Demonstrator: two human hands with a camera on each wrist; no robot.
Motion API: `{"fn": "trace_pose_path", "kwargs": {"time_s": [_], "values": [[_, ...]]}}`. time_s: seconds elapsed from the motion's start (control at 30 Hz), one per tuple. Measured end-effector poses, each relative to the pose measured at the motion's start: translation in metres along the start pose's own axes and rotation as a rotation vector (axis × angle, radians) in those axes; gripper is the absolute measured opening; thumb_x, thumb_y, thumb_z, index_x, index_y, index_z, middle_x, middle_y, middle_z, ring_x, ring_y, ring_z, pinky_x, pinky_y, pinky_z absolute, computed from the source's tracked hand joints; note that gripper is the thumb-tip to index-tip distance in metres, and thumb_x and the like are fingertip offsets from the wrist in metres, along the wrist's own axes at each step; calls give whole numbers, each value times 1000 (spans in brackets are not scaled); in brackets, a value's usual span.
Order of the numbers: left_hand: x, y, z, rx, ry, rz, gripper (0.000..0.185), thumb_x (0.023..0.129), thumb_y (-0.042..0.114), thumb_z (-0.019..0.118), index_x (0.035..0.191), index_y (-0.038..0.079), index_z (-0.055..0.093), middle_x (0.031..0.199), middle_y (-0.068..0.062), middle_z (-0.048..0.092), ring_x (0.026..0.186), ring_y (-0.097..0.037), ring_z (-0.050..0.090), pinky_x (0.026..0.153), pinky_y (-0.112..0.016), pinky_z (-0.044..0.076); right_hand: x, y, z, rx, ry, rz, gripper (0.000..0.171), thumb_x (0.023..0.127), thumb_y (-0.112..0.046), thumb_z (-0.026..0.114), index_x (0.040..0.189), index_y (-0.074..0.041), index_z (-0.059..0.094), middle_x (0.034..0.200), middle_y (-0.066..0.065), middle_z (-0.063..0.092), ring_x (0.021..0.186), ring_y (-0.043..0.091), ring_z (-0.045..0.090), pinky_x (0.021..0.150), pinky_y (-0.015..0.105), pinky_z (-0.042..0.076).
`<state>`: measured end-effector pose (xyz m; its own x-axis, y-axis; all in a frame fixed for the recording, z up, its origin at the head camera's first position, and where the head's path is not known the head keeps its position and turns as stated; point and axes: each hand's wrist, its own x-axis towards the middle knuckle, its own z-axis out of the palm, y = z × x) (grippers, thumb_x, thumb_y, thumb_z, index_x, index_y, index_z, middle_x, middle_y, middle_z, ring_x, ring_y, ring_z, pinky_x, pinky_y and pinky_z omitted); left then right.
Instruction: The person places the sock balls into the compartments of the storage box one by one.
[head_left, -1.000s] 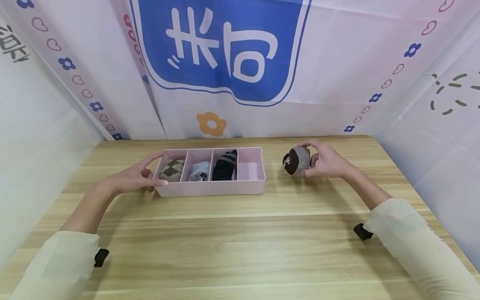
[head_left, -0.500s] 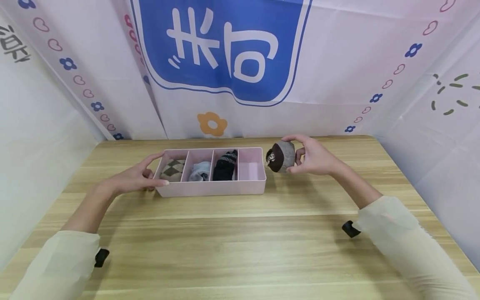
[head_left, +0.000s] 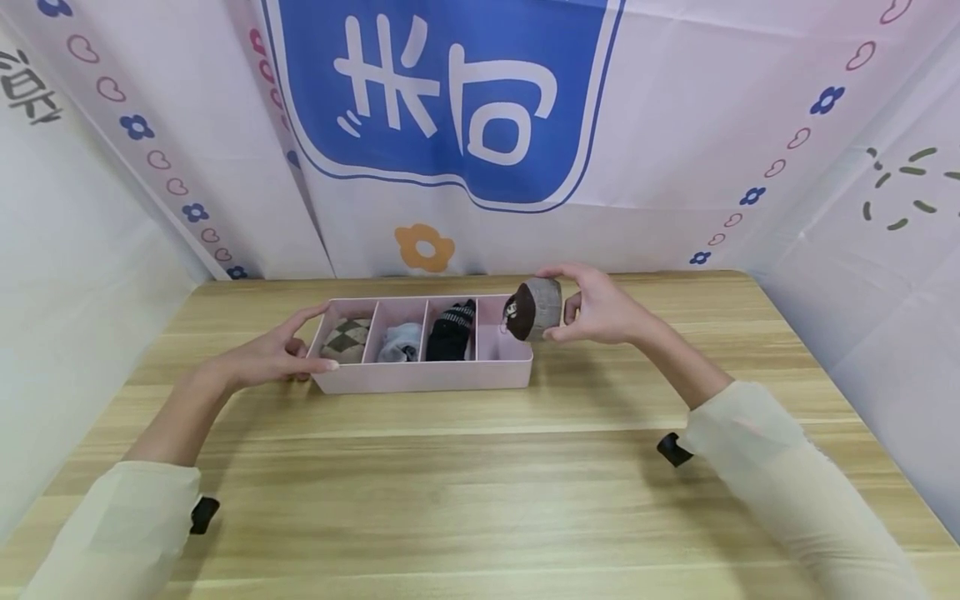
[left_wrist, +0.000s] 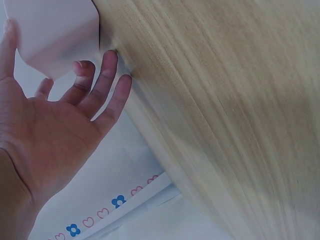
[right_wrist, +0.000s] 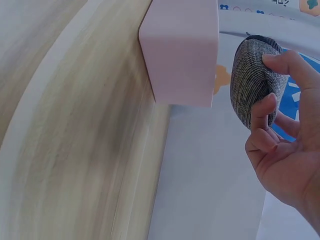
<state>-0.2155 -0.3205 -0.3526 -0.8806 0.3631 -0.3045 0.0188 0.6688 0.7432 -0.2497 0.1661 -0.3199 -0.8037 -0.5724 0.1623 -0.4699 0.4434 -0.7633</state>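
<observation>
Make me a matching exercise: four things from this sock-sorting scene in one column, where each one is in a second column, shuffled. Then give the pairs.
Things:
1. argyle sock ball
2. pale sock bundle
3. black striped sock
4. grey and brown sock ball

Places:
A. third compartment from the left of the pink box
B. held in the right hand by the box's right end
C. leftmost compartment, next to the left hand
D. second compartment from the left

Pairs: 1-C, 2-D, 3-A, 4-B
</observation>
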Motion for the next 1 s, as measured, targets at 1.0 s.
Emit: {"fn": "trace_pose_path", "kwargs": {"time_s": [1.0], "values": [[1,-2,-1,7,3,3,104,96,28,73,168,20,-1,80,-9,57,74,-22,53,66,-34,45,29,-6,23,1,-73,-5,79,72,-3,88,141,4,49,135,19,54,56,17,57,51,27,47]]}}
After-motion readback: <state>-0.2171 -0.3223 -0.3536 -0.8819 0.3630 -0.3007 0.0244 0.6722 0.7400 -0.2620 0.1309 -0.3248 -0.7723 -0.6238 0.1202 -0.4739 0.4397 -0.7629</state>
